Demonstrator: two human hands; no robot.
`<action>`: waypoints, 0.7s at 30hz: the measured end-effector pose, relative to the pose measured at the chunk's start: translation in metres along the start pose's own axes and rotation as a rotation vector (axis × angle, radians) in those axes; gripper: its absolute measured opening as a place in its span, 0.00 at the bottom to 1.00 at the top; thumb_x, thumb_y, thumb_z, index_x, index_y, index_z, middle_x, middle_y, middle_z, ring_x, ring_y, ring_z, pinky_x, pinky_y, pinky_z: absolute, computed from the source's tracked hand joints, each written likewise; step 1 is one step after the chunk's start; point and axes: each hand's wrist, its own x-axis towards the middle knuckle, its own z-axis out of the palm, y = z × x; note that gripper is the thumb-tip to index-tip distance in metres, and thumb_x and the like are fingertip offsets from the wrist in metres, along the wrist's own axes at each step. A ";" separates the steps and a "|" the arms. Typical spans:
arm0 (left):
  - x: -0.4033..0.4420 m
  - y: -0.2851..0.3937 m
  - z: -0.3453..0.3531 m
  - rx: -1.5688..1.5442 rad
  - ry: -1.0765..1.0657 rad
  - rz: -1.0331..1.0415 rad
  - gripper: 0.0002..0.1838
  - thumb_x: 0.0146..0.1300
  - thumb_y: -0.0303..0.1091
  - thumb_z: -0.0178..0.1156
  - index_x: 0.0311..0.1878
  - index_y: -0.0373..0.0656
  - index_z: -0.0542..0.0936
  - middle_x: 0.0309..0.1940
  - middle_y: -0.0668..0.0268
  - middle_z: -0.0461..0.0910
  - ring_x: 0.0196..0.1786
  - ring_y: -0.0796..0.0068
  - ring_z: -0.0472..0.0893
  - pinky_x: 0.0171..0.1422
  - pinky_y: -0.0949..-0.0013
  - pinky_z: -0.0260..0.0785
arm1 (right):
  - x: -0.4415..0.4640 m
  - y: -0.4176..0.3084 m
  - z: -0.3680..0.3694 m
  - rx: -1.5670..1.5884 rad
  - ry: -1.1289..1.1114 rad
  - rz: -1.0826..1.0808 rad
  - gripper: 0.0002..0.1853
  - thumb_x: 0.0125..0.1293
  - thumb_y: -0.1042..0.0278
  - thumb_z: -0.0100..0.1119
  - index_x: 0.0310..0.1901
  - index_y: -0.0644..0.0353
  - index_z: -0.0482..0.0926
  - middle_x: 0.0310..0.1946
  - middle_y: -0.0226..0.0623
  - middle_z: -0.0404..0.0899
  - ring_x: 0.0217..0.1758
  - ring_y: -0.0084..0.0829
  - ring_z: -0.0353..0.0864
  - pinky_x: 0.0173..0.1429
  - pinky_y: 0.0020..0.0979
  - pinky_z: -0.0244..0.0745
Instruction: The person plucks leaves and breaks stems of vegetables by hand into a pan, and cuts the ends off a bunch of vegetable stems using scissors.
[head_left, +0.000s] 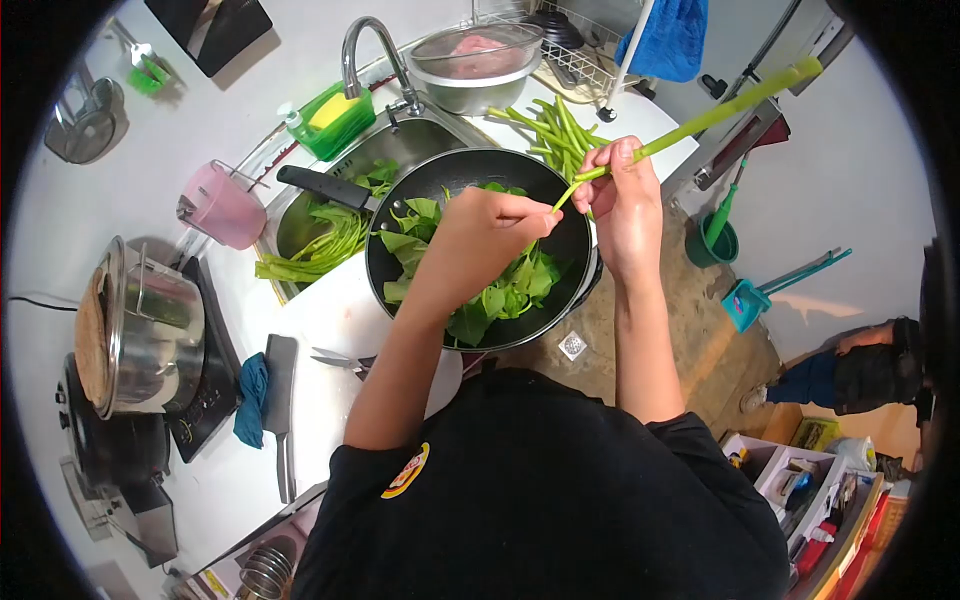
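My right hand (625, 200) is closed around a long green vegetable stem (735, 105), which slants up to the right. Over the pan, my left hand (490, 240) pinches the thin lower end of that stem between thumb and fingertips. Beneath my hands is a black frying pan (560, 185) holding loose green leaves (495, 305); its handle (325, 187) points left across the sink. Behind my right hand, a pile of cut green stems (550, 130) lies on the counter. More leafy greens (325, 240) rest in the sink, their stems hanging over the front edge.
The metal sink (430, 133) has a curved faucet (370, 40). Behind it stands a bowl (470, 90) with a mesh cover over pinkish contents. On the left are a cleaver (281, 380), a teal cloth (251, 400) and a steel pot (165, 330). Another person (850, 370) stands at right.
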 end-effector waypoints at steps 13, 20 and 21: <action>0.018 -0.019 0.005 -1.017 0.496 0.013 0.13 0.61 0.29 0.57 0.44 0.28 0.77 0.31 0.65 0.77 0.29 0.84 0.72 0.33 0.84 0.65 | -0.011 0.007 0.001 0.275 -0.035 -0.082 0.07 0.73 0.63 0.39 0.39 0.55 0.59 0.33 0.42 0.73 0.27 0.27 0.71 0.31 0.25 0.69; 0.002 -0.029 -0.053 -0.520 0.418 0.040 0.13 0.62 0.30 0.58 0.46 0.33 0.79 0.31 0.70 0.78 0.26 0.87 0.70 0.31 0.84 0.62 | 0.003 -0.013 -0.024 0.203 -0.015 -0.114 0.06 0.73 0.65 0.40 0.40 0.56 0.61 0.32 0.40 0.72 0.27 0.24 0.71 0.31 0.23 0.69; 0.002 -0.029 -0.048 -0.328 0.378 0.066 0.12 0.61 0.31 0.58 0.46 0.34 0.80 0.31 0.70 0.79 0.26 0.87 0.70 0.30 0.84 0.62 | 0.005 -0.010 -0.025 0.207 -0.033 -0.092 0.05 0.72 0.66 0.41 0.40 0.57 0.61 0.32 0.40 0.73 0.28 0.22 0.71 0.32 0.22 0.68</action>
